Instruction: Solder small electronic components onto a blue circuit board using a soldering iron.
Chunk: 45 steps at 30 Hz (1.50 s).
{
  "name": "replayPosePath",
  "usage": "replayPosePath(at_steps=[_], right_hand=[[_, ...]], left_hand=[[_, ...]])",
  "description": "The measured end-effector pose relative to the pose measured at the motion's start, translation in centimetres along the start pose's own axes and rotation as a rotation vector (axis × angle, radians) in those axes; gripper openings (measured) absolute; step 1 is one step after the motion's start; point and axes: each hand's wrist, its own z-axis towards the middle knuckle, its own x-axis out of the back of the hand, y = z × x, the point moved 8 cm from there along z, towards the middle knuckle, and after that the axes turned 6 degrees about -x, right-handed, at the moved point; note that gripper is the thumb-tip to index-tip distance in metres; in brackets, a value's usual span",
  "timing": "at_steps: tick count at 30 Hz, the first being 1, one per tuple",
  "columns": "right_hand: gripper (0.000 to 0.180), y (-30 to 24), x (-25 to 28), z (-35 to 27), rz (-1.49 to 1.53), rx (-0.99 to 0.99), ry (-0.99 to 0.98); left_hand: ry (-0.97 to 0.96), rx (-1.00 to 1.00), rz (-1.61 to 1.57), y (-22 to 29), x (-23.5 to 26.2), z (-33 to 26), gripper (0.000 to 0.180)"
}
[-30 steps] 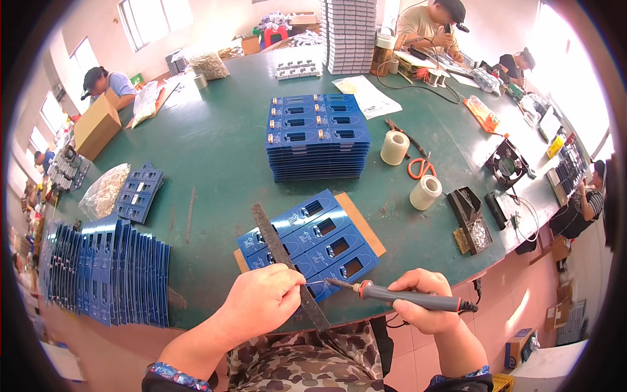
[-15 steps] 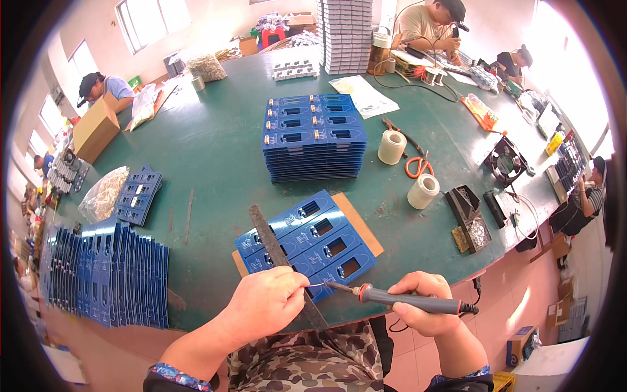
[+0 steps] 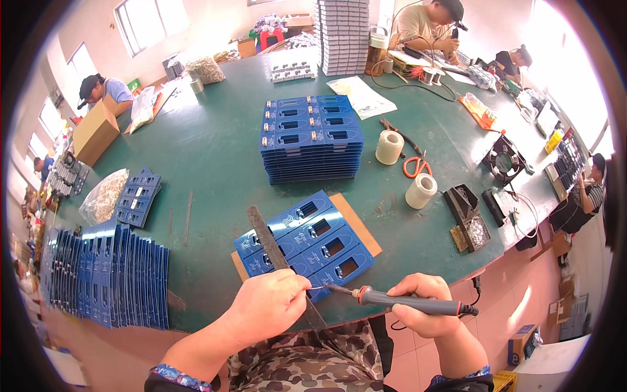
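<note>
My left hand (image 3: pixel 264 304) pinches a thin solder wire (image 3: pixel 317 287), its end reaching right toward the iron's tip. A grey soldering iron (image 3: pixel 408 302) lies in my right hand (image 3: pixel 428 313), fingers wrapped round the handle, tip pointing left. Wire and tip come together over the near edge of a blue circuit board panel (image 3: pixel 313 248) with rectangular cutouts. Whether they touch the board is too small to tell. Across the panel runs a dark flat bar (image 3: pixel 266 236), slanting down under my left hand to the table edge. Brown cardboard (image 3: pixel 358 225) shows beneath the panel.
Behind the panel rises a stack of blue boards (image 3: pixel 310 160); more boards (image 3: pixel 108 274) stand in a row at left. Tape rolls (image 3: pixel 420 191), orange-handled scissors (image 3: pixel 415 167), a dark parts box (image 3: pixel 467 219) and a fan (image 3: pixel 504 160) are at right. Other people work around the table.
The whole view has shifted very slightly. Both hands keep nearly the same pose, with wire and iron tip still together over the panel's edge.
</note>
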Motion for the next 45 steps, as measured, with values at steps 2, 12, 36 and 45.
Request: replayPosePath(at_steps=[2, 12, 36, 45], right_hand=[[0.019, -0.5, 0.0, 0.2, -0.016, 0.037, -0.015], [0.048, 0.6, -1.8, -3.8, 0.573, -0.040, 0.171], [0.040, -6.9, -12.5, 5.6, -0.651, 0.244, 0.104], [0.031, -4.9, -14.9, 7.1, -0.770, 0.103, 0.033]], left_hand=[[0.005, 0.014, 0.013, 0.2, 0.6, -0.6, 0.013], [0.057, 0.186, -0.787, 2.1, -0.2, -5.2, 0.013], [0.567, -0.229, -0.299, -3.5, 5.5, -8.8, 0.043], [0.299, -0.172, -0.003, -5.5, 2.8, -6.0, 0.033]])
